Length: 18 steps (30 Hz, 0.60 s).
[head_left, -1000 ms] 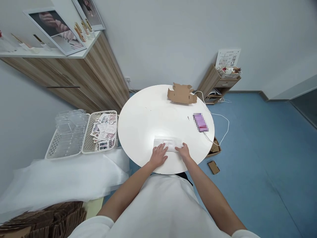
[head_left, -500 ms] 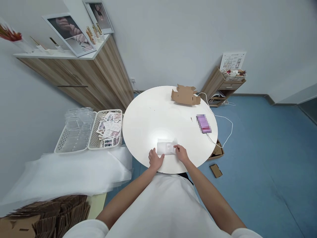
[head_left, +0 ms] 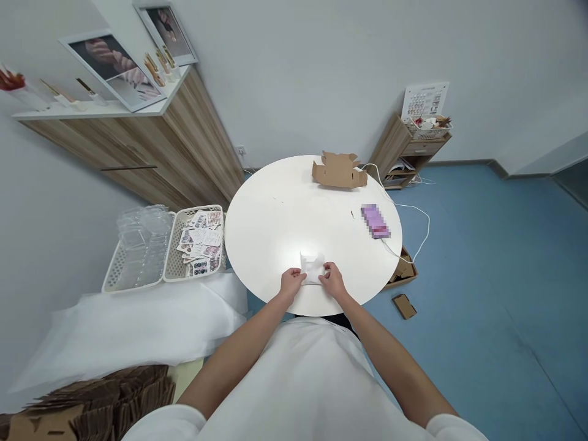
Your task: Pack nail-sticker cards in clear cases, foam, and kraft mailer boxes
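A small packet wrapped in thin white translucent sheet (head_left: pixel 313 269) lies near the front edge of the round white table (head_left: pixel 266 226). What the wrapping covers is hidden. My left hand (head_left: pixel 291 285) pinches the packet's left side between thumb and fingers. On the opposite side, my right hand (head_left: pixel 333 280) has its fingers closed on the right edge of the wrapping. A flattened brown cardboard box (head_left: pixel 339 171) stands unfolded at the far side of the table.
A purple pixelated object (head_left: pixel 375 222) with a white cable lies at the table's right. To the left are a basket of printed cards (head_left: pixel 171 260), a basket of clear plastic cases (head_left: pixel 110 275), white sheets (head_left: pixel 151 324) and stacked brown cardboard (head_left: pixel 114 404).
The white sheet's left part has been folded in, making the packet narrower. My left hand went from resting spread beside it to gripping its side. The camera view shifted slightly.
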Motion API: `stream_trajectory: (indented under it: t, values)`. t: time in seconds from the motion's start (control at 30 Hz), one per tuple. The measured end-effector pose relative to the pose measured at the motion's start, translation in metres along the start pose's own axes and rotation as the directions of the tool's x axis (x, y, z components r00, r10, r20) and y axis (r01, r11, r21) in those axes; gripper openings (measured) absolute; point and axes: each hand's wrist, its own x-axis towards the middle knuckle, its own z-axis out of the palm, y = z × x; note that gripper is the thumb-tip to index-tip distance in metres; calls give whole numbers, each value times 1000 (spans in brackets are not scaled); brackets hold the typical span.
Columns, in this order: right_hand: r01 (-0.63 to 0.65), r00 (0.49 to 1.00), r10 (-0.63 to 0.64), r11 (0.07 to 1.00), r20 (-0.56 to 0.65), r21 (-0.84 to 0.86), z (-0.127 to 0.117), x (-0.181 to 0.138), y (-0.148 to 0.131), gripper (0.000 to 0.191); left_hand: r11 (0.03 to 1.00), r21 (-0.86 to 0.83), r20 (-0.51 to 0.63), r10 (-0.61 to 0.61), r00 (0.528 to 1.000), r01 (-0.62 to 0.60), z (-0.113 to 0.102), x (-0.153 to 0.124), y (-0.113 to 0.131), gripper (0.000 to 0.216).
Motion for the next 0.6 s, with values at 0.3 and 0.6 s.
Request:
stream_trajectory:
  t: [0.3,0.6]
  values:
    - [184,982,-187,957,9,-224,19,-12,-8,21,734,514,237,376,896,-445,12,-11,0,26]
    - [618,786,-468,616,403,-488,-2,-7,-17,41,270,642,533,514,671,-717,-19,-10,-3,59]
